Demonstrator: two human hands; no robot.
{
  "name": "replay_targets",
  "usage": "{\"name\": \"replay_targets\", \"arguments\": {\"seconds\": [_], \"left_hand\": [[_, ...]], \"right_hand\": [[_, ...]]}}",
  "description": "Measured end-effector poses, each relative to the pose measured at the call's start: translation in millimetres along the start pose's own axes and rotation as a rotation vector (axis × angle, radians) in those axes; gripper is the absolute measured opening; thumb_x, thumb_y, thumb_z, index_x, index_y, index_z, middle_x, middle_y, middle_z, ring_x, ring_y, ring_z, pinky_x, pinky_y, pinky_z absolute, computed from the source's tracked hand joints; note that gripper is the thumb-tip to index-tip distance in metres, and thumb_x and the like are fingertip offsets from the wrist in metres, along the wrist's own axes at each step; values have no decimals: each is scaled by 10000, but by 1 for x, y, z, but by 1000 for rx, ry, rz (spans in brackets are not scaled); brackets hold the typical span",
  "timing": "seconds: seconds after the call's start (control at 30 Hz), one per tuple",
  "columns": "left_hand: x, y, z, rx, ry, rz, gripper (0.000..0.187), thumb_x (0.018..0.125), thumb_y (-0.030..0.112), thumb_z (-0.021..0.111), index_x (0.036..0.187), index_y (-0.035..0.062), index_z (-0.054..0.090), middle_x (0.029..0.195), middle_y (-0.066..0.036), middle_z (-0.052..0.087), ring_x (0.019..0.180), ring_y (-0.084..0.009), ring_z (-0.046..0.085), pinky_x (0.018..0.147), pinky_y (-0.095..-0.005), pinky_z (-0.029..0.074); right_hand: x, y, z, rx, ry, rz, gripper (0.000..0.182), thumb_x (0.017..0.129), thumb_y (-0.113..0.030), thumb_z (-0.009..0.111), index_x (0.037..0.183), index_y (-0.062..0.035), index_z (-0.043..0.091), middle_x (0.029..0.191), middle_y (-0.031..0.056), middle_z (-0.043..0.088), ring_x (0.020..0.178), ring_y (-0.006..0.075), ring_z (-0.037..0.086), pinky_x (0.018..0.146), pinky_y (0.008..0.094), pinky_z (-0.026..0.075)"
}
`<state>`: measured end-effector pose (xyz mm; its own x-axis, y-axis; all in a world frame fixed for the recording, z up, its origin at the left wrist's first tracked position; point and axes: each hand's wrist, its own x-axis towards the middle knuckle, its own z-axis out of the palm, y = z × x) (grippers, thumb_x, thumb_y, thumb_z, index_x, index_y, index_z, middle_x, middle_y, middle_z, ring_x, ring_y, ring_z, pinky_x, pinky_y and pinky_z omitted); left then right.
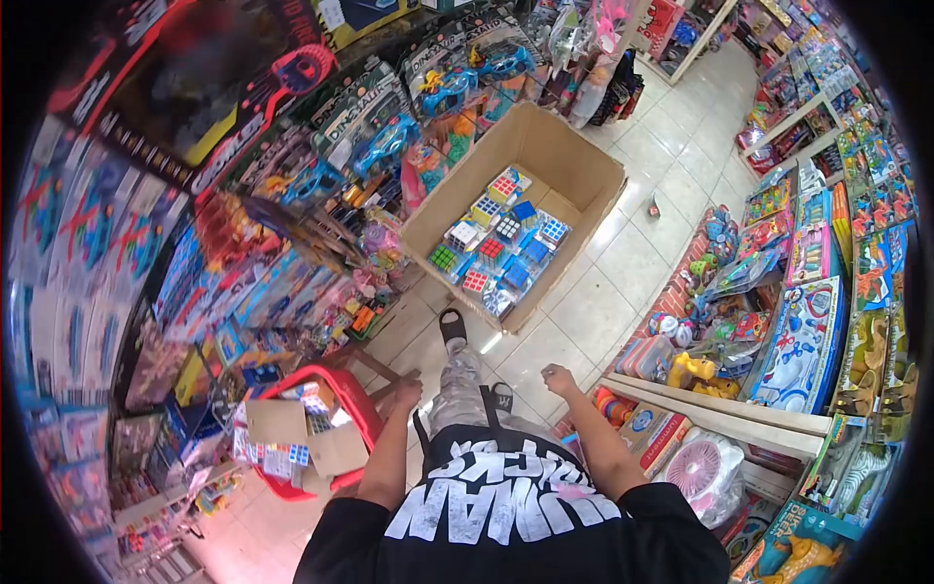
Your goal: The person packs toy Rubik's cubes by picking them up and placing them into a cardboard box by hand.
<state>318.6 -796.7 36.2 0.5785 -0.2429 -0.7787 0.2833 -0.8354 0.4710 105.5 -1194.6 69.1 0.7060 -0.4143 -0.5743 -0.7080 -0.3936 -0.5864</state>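
Head view — your right grip [558, 381] curled together, your left grip [409, 389] near the red chair [367, 413], its closure unclear — puzzle cubes [491, 249] in a cardboard box [576, 164].

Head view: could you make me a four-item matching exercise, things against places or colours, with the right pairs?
1. green-faced cube
2. chair
3. fan
4. shirt

A. black, with white lettering
B. inside the large cardboard box
C. pink and white
D. red, bearing a smaller carton

Pairs: 1-B, 2-D, 3-C, 4-A.
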Motion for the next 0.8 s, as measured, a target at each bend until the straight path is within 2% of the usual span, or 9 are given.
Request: {"name": "replay_targets", "arguments": {"seconds": [0.1, 0.13, 0.2, 0.27, 0.37, 0.5, 0.57, 0.63, 0.8], "left_hand": [[-41, -21, 41, -435, 184, 43, 363, 871, 351, 589, 872, 2, 691, 851, -208, 679, 838, -349, 653, 765, -403, 503], [-48, -37, 53, -205, 191, 113, 376, 876, 354, 577, 929, -1, 689, 889, -236, 671, 898, -365, 649, 804, -419, 500], [-89, -68, 66, 38, 256, 206, 415, 874, 365, 575, 968, -26, 681, 957, -250, 669, 961, -384, 636, 849, -428, 492], [-140, -68, 61, 211, 145, 100, 447, 874, 372, 571, 992, -47, 673, 1000, -272, 661, 1008, -398, 621, 897, -435, 482], [-167, -154, 82, -151, 251, -146, 434, 895, 347, 534, 984, -54, 671, 992, -273, 668, 946, -377, 647, 862, -441, 499], [-222, -233, 75, -52, -25, -292, 416, 896, 389, 546, 1055, 20, 656, 1024, -202, 681, 794, -249, 684, 728, -446, 513], [-258, -227, 64, -263, -33, -433, 417, 894, 401, 556, 1082, 40, 645, 1030, -174, 679, 782, -233, 676, 710, -433, 508], [-272, -239, 59, -477, -47, -579, 422, 891, 414, 566, 1110, 59, 633, 1037, -146, 678, 771, -218, 669, 692, -420, 502], [-288, -315, 41, -571, 195, -419, 370, 885, 339, 544, 1067, 34, 648, 1007, -133, 677, 825, -209, 654, 714, -432, 500]], "right_hand": [[-29, 91, 23, -100, -47, 15, 232, 858, -227, 590, 978, -56, 692, 872, 136, 708, 635, 236, 688, 644, 353, 566], [-40, 116, 25, -183, -132, 20, 223, 854, -219, 583, 968, -61, 692, 911, 135, 712, 680, 253, 701, 664, 371, 572], [-64, 170, 36, -1023, -328, -508, 257, 870, -245, 544, 986, -68, 690, 971, 134, 715, 802, 300, 709, 691, 421, 573], [-105, 168, 36, -723, -416, -71, 300, 899, -263, 501, 1046, -88, 695, 998, 144, 711, 893, 331, 694, 730, 449, 564], [-109, 254, 97, -917, -599, -25, 325, 843, -201, 536, 1097, -91, 707, 1142, 180, 668, 1081, 287, 653, 894, 403, 539], [-142, 184, 76, -316, -457, 541, 286, 853, -248, 538, 1025, -102, 714, 979, 148, 710, 894, 328, 686, 787, 440, 548], [-91, 215, 119, -1022, -504, -276, 273, 821, -186, 551, 995, -90, 738, 1079, 175, 690, 995, 318, 679, 845, 429, 558], [-71, 193, 99, -1019, -423, -637, 195, 809, -193, 578, 869, -76, 722, 928, 153, 710, 838, 285, 696, 699, 422, 564], [-51, 42, 93, -257, -328, 30, 194, 855, -177, 573, 958, -49, 673, 849, 124, 707, 627, 227, 690, 515, 358, 540]]}}
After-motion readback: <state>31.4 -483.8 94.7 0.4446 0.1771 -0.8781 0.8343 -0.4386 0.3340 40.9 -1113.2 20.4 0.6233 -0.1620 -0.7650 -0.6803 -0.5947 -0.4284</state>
